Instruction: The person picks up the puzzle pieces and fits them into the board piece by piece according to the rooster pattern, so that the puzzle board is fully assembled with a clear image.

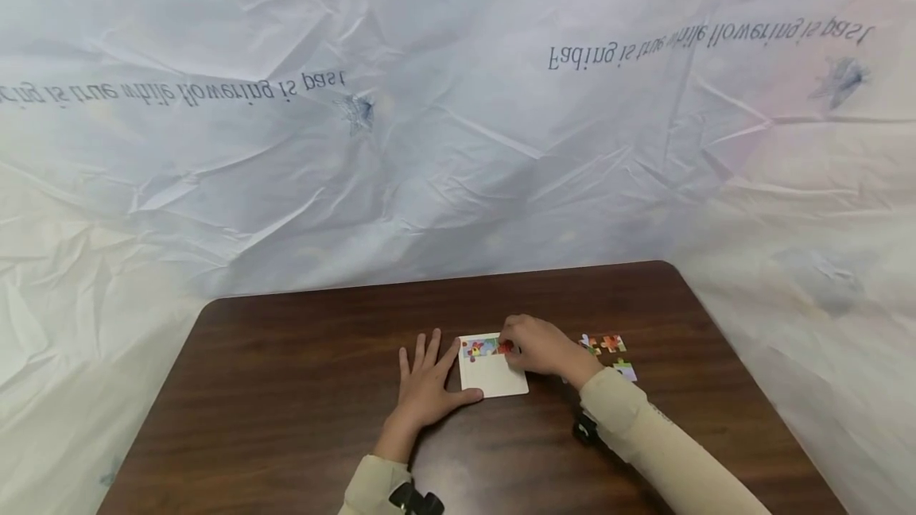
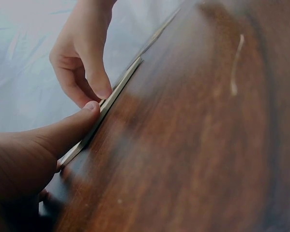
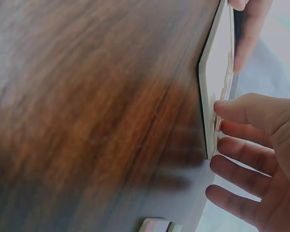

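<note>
A small white puzzle board [image 1: 494, 378] lies on the table, with colourful joined puzzle pieces [image 1: 479, 347] along its far edge. My left hand [image 1: 425, 394] rests flat beside it, fingers spread; its thumb and index finger touch the board's left side. At the far right corner my right hand [image 1: 537, 344] pinches a reddish puzzle piece [image 1: 505, 346] down against the board, its fingers covering part of it. From low down, the left wrist view catches the left thumb [image 2: 84, 118] on the board's edge. The right wrist view has the right thumb [image 3: 232, 110] at the board's surface.
To the right of the board lie several loose puzzle pieces [image 1: 613, 342], partly behind the right wrist. The dark wooden table [image 1: 300, 388] has rounded far corners. A wrinkled, printed pale sheet [image 1: 429, 141] hangs behind it.
</note>
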Action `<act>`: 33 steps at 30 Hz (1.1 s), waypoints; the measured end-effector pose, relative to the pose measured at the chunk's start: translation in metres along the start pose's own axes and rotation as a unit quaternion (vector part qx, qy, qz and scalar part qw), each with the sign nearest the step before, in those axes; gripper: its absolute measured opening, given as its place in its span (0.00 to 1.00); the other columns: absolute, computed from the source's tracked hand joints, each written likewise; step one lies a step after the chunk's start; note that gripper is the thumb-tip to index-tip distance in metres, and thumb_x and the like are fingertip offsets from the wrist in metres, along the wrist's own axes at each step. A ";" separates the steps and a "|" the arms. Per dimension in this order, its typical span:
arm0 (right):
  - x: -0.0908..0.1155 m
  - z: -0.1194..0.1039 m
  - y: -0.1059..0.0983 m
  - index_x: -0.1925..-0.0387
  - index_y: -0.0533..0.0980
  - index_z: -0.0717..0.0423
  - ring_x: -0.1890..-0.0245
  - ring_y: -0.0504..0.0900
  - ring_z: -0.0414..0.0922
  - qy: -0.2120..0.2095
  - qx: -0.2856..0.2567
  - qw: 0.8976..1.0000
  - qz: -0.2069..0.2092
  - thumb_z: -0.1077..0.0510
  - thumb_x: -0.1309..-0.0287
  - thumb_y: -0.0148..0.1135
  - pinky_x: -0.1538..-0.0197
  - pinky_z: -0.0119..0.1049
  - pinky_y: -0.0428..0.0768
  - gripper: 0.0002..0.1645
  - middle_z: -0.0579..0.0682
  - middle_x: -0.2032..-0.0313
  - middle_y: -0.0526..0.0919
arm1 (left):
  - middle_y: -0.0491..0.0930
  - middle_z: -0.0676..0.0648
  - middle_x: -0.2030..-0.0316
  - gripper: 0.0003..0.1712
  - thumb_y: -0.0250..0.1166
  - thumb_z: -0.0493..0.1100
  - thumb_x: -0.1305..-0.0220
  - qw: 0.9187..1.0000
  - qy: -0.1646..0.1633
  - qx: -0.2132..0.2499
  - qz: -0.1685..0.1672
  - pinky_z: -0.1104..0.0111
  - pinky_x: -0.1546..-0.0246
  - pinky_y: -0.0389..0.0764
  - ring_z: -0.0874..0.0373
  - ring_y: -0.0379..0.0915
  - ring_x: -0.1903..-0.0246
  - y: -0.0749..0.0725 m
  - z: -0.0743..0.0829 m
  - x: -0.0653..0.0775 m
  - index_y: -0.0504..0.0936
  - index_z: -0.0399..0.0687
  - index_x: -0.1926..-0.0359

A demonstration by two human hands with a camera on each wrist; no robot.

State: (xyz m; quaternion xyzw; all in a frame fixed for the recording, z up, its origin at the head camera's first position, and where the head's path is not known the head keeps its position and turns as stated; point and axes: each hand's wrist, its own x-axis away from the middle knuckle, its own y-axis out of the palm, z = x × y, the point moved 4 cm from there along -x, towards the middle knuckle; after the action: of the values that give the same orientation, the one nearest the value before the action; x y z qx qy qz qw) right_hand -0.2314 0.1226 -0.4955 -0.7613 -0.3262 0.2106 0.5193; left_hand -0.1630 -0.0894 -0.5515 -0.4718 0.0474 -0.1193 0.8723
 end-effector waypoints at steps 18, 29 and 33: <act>0.001 0.002 0.000 0.52 0.88 0.58 0.59 0.82 0.46 0.015 -0.016 1.000 0.000 0.63 0.37 0.71 0.58 0.44 0.84 0.12 0.51 0.56 0.83 | 0.44 0.37 0.16 0.61 0.70 0.76 0.41 1.000 0.002 -0.003 0.002 0.31 0.25 0.29 0.34 0.31 0.18 0.000 0.001 -0.001 0.60 0.53 0.16; 0.002 0.003 0.000 0.48 0.87 0.59 0.52 0.83 0.52 0.028 -0.025 0.999 -0.011 0.61 0.32 0.69 0.52 0.50 0.84 0.13 0.53 0.52 0.84 | 0.45 0.37 0.16 0.61 0.69 0.77 0.41 1.000 0.001 -0.005 0.001 0.31 0.25 0.29 0.34 0.31 0.18 0.000 0.002 -0.001 0.60 0.54 0.16; 0.007 0.005 -0.003 0.44 0.86 0.59 0.46 0.83 0.53 0.027 -0.031 0.999 0.002 0.63 0.29 0.66 0.47 0.51 0.84 0.15 0.53 0.48 0.85 | 0.45 0.37 0.16 0.61 0.69 0.77 0.41 1.000 0.000 -0.005 0.002 0.31 0.25 0.29 0.34 0.31 0.18 -0.001 0.002 -0.001 0.61 0.53 0.17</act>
State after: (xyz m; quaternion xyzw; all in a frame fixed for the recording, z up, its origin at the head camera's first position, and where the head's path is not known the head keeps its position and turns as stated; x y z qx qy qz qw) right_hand -0.2311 0.1317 -0.4943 -0.7829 -0.3169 0.1806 0.5040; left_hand -0.1639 -0.0877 -0.5499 -0.4756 0.0491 -0.1173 0.8704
